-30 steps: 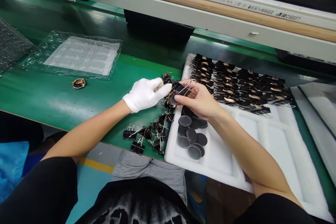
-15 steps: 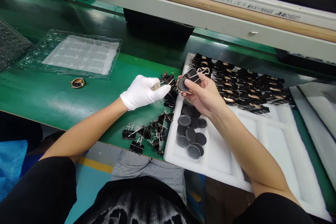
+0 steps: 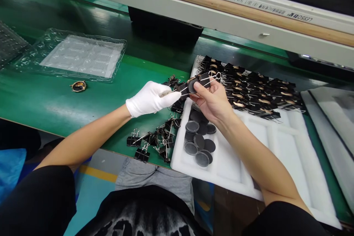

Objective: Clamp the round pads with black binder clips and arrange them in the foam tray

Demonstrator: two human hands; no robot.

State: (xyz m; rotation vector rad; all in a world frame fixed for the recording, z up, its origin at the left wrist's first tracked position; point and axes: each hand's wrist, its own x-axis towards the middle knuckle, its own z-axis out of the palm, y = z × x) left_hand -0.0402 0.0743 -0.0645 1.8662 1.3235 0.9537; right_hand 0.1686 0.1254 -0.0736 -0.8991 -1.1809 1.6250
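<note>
Both grips are closed. My bare right hand (image 3: 212, 101) pinches a black disc (image 3: 191, 87) with a binder clip (image 3: 206, 79) on it, above the far left corner of the white foam tray (image 3: 229, 171). My gloved left hand (image 3: 151, 97) pinches a second clip (image 3: 181, 89) right up against the disc's left edge. Loose clips (image 3: 155, 141) lie on the green table (image 3: 41, 99) below my hands, and more discs (image 3: 199, 143) sit in the tray.

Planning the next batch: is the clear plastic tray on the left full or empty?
Empty. The clear plastic tray shows bare pockets; one gold-rimmed part lies outside it on the green table.
</note>
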